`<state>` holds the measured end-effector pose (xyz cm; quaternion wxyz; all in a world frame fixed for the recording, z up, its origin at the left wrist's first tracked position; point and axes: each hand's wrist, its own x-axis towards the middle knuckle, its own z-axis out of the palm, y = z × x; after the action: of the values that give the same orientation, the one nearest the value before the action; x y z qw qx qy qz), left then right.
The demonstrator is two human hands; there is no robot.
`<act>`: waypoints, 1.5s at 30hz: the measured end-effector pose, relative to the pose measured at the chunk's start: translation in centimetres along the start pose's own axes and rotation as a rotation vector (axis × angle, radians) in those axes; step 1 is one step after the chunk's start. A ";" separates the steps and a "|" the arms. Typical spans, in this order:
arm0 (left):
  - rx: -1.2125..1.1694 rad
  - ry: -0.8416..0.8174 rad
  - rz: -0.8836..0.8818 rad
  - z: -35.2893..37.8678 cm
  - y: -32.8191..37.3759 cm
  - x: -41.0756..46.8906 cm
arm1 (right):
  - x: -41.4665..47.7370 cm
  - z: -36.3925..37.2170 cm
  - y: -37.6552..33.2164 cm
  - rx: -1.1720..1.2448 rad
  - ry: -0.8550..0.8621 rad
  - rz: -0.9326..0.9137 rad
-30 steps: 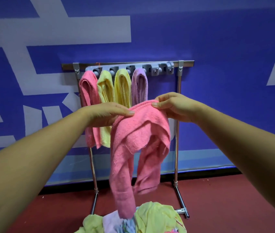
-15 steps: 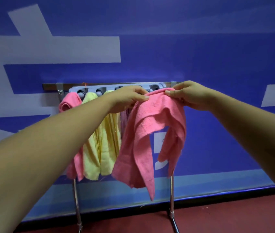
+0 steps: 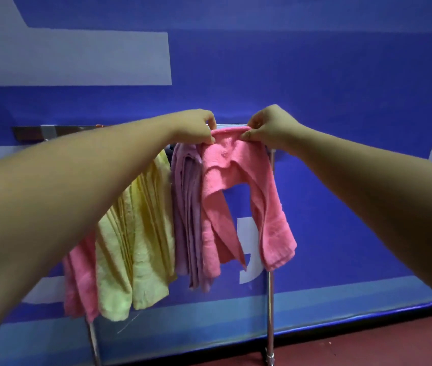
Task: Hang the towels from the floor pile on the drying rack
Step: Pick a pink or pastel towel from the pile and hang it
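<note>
A pink towel (image 3: 238, 165) hangs at the right end of the drying rack's top bar (image 3: 30, 132), its two ends drooping down. My left hand (image 3: 196, 126) pinches its top edge on the left, and my right hand (image 3: 270, 128) pinches the top edge on the right. Beside it on the rack hang a purple towel (image 3: 187, 207), two yellow towels (image 3: 140, 241) and another pink towel (image 3: 80, 281), partly hidden behind my left forearm. The floor pile is out of view.
The rack's right metal leg (image 3: 270, 318) and left leg (image 3: 94, 344) stand on a red floor (image 3: 368, 342) against a blue wall with white shapes (image 3: 315, 75). Both of my forearms stretch across the foreground.
Both hands have carried the pink towel up and forward to the rack's top bar, right of the purple towel. The view has closed in; the floor pile dropped out of sight.
</note>
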<state>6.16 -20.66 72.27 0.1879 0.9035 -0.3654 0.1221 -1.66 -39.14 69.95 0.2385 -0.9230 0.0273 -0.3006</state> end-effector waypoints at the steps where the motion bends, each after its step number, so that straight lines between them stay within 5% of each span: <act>1: 0.002 0.038 -0.011 0.2 -0.2 0.4 | 0.7 0.5 -0.1 -0.029 0.035 0.000; 8: 0.169 0.144 0.016 2.9 -1.7 1.7 | 1.8 3.7 0.4 -0.284 0.114 0.018; 13: 0.224 0.323 0.187 4.0 -2.1 0.5 | -0.6 4.1 1.0 -0.394 0.320 -0.171; 16: 0.252 0.307 0.261 4.5 -2.2 -0.7 | -2.6 4.5 1.1 -0.123 0.247 -0.195; 21: 0.235 0.213 0.196 4.8 -1.4 -1.8 | -4.1 6.3 1.1 0.389 -0.032 0.087; 29: 0.258 0.384 0.171 4.5 -0.2 -1.8 | -3.1 6.6 2.3 0.144 0.213 0.055; 35: 0.206 0.241 0.105 6.4 0.7 -3.5 | -4.6 7.8 1.9 0.259 0.074 0.058; 41: -0.294 -0.034 -0.032 9.5 -1.1 -9.1 | -9.2 8.3 0.8 0.262 0.057 0.221; 45: -0.247 -0.147 -0.083 13.5 -3.4 -14.2 | -16.0 11.8 1.0 0.166 -0.052 0.331</act>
<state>-0.26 -15.51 54.17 0.2752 0.8944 -0.3525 0.0019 -7.98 -31.93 52.54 0.3608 -0.8905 0.1479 -0.2345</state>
